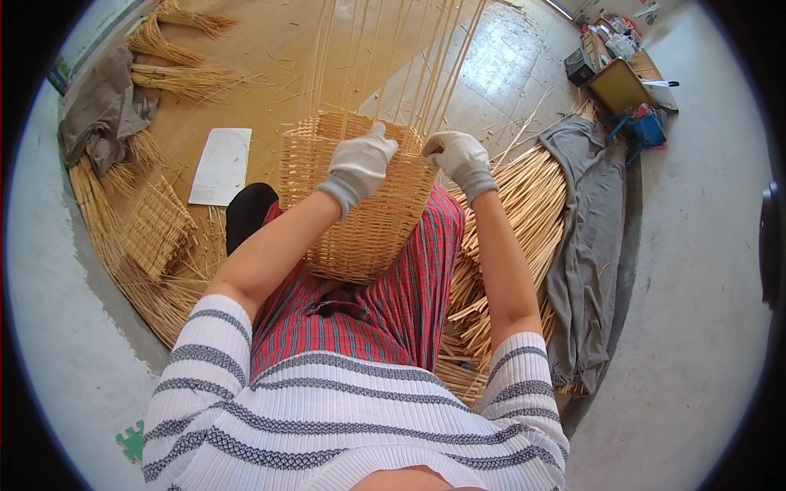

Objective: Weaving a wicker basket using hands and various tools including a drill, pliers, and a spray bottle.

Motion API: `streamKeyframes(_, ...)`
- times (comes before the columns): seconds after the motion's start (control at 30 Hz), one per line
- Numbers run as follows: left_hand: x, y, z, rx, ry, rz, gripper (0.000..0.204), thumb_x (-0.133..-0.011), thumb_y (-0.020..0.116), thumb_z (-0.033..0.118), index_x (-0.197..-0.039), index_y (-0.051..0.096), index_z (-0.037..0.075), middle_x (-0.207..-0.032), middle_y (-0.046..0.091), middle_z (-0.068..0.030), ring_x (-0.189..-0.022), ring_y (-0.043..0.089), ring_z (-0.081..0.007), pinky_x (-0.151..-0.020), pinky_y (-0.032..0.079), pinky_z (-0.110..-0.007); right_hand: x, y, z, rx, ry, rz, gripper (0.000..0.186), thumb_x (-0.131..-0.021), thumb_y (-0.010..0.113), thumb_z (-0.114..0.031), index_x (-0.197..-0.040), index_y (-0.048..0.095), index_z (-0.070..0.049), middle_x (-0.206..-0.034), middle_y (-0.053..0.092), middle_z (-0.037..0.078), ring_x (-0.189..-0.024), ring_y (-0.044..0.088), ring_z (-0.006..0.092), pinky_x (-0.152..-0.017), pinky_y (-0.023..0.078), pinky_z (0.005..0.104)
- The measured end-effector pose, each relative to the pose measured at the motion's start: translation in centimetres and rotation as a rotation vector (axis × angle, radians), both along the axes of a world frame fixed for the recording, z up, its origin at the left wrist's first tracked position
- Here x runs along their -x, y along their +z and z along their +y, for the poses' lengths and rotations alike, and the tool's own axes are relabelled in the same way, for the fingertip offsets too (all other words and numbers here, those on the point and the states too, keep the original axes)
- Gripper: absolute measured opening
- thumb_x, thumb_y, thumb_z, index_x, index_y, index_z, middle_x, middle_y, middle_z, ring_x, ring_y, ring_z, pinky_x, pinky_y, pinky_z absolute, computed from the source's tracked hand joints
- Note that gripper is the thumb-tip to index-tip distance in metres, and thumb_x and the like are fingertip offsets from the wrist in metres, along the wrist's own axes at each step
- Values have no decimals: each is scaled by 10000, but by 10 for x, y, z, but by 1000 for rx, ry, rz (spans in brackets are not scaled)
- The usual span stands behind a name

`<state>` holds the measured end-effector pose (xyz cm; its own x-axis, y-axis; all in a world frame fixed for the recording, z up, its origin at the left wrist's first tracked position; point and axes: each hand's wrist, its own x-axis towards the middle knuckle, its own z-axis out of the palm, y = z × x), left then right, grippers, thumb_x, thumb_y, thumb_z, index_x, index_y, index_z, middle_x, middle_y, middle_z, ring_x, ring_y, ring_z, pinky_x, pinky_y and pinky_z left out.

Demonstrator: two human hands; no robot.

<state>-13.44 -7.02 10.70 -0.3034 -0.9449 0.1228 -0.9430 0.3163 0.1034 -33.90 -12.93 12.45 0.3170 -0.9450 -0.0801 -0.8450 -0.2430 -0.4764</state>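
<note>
"Where's the tan woven wicker basket [360, 233]?"

"On the lap, against red plaid trousers [393, 331]."

"And the hands?"

"The white-gloved left hand [363, 164] slants inward against its near side; the white-gloved right hand [461, 159] curls at its right edge. Whether either grips, I can't tell."

A basket-weaving workshop — bundled reeds [524, 209] lie on the floor [254, 106] around 1 unfinished basket [360, 233].

Partly woven tan basket [367, 237]

Two gloves [360, 166], two woven pieces [360, 237] and two grey cloths [583, 270] show.
</note>
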Motion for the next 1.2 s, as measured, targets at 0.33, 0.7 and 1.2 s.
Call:
streamKeyframes(0.33, 26, -32, 24, -164, 14, 315, 603, -917, 556, 165, -1485, 427, 320, -1524, 400, -179, -1022, 689, -328, -807, 569, -411, 14, 16, 5, -106, 140, 135, 232, -801, 688, -158, -1023, 754, -155, -981, 751, 70, -903, 711, 259, -819, 553, 362)
streamKeyframes(0.7, 37, -18, 19, -137, 1, 32, 805, -922, 456, 39, -1558, 157, 432, -1469, 367, -354, -801, 729, -341, -600, 586, -414, -12, -2, 54, 295, 65, 481, 266, -866, 633, -143, -1127, 613, -97, -1014, 727, 123, -995, 689, 289, -915, 503, 410)
streamKeyframes(1.2, 10, -25, 28, -95, -131, 381, 567, -910, 579, 57, -1428, 479, 265, -1464, 459, -136, -1093, 652, -348, -866, 560, -427, -8, -6, 73, 334, 28, 306, 616, -873, 711, -342, -1420, 477, -181, -1245, 680, 79, -1152, 613, 275, -1062, 423, 384)
